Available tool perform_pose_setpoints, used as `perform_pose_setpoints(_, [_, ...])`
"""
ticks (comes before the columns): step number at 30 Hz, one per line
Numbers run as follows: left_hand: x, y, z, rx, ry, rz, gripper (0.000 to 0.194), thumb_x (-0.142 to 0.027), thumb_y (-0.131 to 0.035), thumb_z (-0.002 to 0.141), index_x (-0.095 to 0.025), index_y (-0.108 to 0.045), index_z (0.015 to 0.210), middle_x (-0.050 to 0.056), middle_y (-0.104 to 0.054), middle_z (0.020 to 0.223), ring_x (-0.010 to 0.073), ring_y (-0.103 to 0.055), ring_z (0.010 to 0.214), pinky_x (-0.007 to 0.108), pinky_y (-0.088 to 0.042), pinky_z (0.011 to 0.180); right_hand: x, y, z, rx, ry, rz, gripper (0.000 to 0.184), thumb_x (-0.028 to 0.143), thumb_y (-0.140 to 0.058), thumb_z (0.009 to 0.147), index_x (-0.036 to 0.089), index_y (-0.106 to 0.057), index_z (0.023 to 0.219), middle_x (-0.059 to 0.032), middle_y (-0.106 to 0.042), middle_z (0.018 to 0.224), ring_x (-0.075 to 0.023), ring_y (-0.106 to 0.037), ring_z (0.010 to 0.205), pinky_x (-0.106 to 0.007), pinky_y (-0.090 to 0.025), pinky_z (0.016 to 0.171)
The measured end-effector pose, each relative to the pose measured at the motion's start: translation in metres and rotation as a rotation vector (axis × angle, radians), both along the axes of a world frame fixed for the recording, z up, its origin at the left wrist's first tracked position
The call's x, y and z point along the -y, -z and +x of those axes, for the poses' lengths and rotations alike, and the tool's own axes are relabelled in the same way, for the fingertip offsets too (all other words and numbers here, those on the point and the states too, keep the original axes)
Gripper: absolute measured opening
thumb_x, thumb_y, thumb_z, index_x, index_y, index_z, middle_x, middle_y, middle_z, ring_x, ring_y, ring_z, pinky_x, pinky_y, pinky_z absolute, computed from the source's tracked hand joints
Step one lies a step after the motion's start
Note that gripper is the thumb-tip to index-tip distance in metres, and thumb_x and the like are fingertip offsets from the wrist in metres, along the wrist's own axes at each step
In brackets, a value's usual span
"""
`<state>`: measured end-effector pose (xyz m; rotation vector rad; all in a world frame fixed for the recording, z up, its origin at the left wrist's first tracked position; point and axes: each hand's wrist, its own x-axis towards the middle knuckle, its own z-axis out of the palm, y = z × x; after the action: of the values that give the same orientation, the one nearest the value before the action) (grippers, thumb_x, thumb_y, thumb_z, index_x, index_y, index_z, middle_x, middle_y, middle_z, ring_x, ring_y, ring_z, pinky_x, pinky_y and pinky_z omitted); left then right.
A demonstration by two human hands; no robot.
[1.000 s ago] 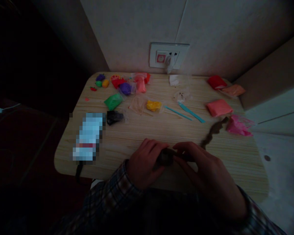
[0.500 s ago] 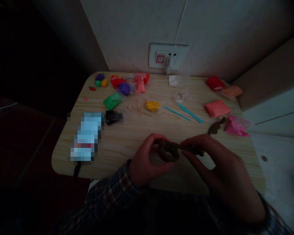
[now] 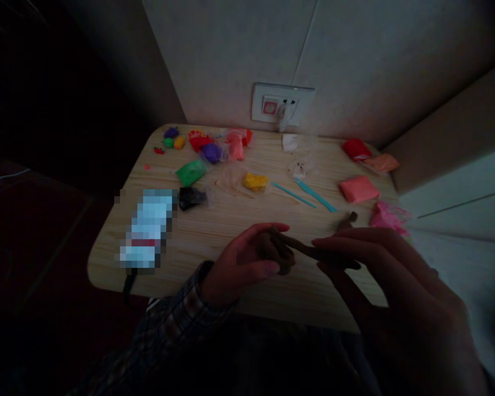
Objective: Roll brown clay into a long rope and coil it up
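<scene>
Over the table's front part, my left hand (image 3: 235,264) is closed around a coiled lump of brown clay (image 3: 278,253), thumb below and fingers above. A thin brown strand stretches from the lump to my right hand (image 3: 400,286), whose thumb and fingertips pinch the strand's thicker, darker end (image 3: 336,258). Behind my right fingers, another brown clay piece (image 3: 346,221) shows in part on the table; the hand hides the rest. Two blue modelling tools (image 3: 315,195) lie beyond the hands.
On the wooden table (image 3: 148,286) are a phone (image 3: 150,228) with a cable, a black clay packet (image 3: 192,198), a green one (image 3: 191,172), a yellow one (image 3: 256,181) and a pink one (image 3: 358,188). Small fruit shapes (image 3: 174,137) sit back left. A wall socket (image 3: 282,105) is behind.
My right hand has moved right and towards me, drawing the brown strand out longer from the lump. My left hand has turned, showing more of the coiled clay.
</scene>
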<state>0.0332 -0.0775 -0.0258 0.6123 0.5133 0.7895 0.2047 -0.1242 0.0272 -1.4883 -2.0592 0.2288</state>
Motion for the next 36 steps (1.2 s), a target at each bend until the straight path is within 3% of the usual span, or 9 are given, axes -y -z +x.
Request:
perform_pose_setpoints(5, [0.004, -0.015, 0.0, -0.02, -0.06, 0.018, 0.047, -0.026, -0.072, 0.062, -0.02, -0.056, 0.105, 0.002, -0.061, 0.087, 0.014, -0.06, 0.072, 0.029, -0.047, 0.069, 0.012, -0.015, 0.002, 0.001, -0.011, 0.003, 0.021, 0.019, -0.052, 0.086, 0.023, -0.059, 0.105, -0.0044, -0.061, 0.096, -0.0146, -0.061, 0.079, -0.023, -0.051, 0.064])
perform_pose_setpoints(11, [0.009, -0.02, 0.001, -0.115, -0.108, 0.151, 0.042, -0.032, -0.065, 0.07, -0.023, -0.053, 0.109, 0.006, -0.063, 0.099, 0.0155, -0.062, 0.073, 0.032, -0.049, 0.067, 0.02, -0.029, 0.006, 0.032, -0.07, -0.039, 0.025, 0.022, -0.046, 0.089, 0.027, -0.056, 0.111, -0.0058, -0.062, 0.096, -0.0192, -0.061, 0.081, -0.03, -0.049, 0.064])
perform_pose_setpoints(17, [0.022, -0.027, 0.001, -0.27, -0.164, 0.296, 0.036, -0.028, -0.059, 0.079, -0.019, -0.054, 0.114, 0.008, -0.064, 0.105, 0.0154, -0.061, 0.081, 0.03, -0.048, 0.073, 0.021, -0.03, 0.002, 0.025, -0.151, -0.029, 0.02, 0.02, -0.048, 0.089, 0.023, -0.053, 0.108, -0.0029, -0.063, 0.085, -0.0159, -0.06, 0.075, -0.028, -0.046, 0.064])
perform_pose_setpoints(25, [0.029, -0.03, 0.0, -0.296, -0.166, 0.305, 0.032, -0.033, -0.055, 0.083, -0.018, -0.06, 0.111, 0.01, -0.065, 0.106, 0.0135, -0.061, 0.074, 0.027, -0.047, 0.069, 0.027, -0.033, 0.003, -0.034, -0.134, -0.039, 0.008, 0.025, -0.047, 0.09, 0.025, -0.053, 0.096, 0.0002, -0.066, 0.084, -0.0144, -0.064, 0.072, -0.024, -0.048, 0.06])
perform_pose_setpoints(28, [0.029, -0.032, -0.002, -0.234, -0.118, 0.297, 0.038, -0.032, -0.063, 0.078, -0.02, -0.059, 0.113, 0.009, -0.065, 0.107, 0.0136, -0.062, 0.076, 0.027, -0.048, 0.069, 0.029, -0.034, 0.003, -0.056, -0.071, -0.036, 0.009, 0.024, -0.046, 0.09, 0.024, -0.051, 0.096, -0.0013, -0.067, 0.084, -0.016, -0.066, 0.07, -0.024, -0.05, 0.057])
perform_pose_setpoints(32, [0.032, -0.038, -0.005, -0.213, -0.085, 0.288, 0.054, -0.017, -0.073, 0.066, -0.024, -0.056, 0.117, 0.007, -0.064, 0.11, 0.0164, -0.062, 0.089, 0.029, -0.049, 0.078, 0.034, -0.034, 0.004, -0.103, -0.045, -0.078, 0.013, 0.023, -0.046, 0.089, 0.023, -0.047, 0.101, -0.0031, -0.067, 0.086, -0.0169, -0.067, 0.075, -0.024, -0.052, 0.059])
perform_pose_setpoints(36, [0.037, -0.045, -0.006, -0.242, -0.12, 0.279, 0.048, -0.014, -0.07, 0.067, -0.021, -0.058, 0.113, 0.008, -0.063, 0.11, 0.0187, -0.061, 0.095, 0.03, -0.051, 0.077, 0.039, -0.037, 0.001, -0.079, -0.083, -0.065, 0.017, 0.022, -0.049, 0.087, 0.024, -0.046, 0.104, -0.0028, -0.064, 0.083, -0.0158, -0.064, 0.067, -0.024, -0.05, 0.056])
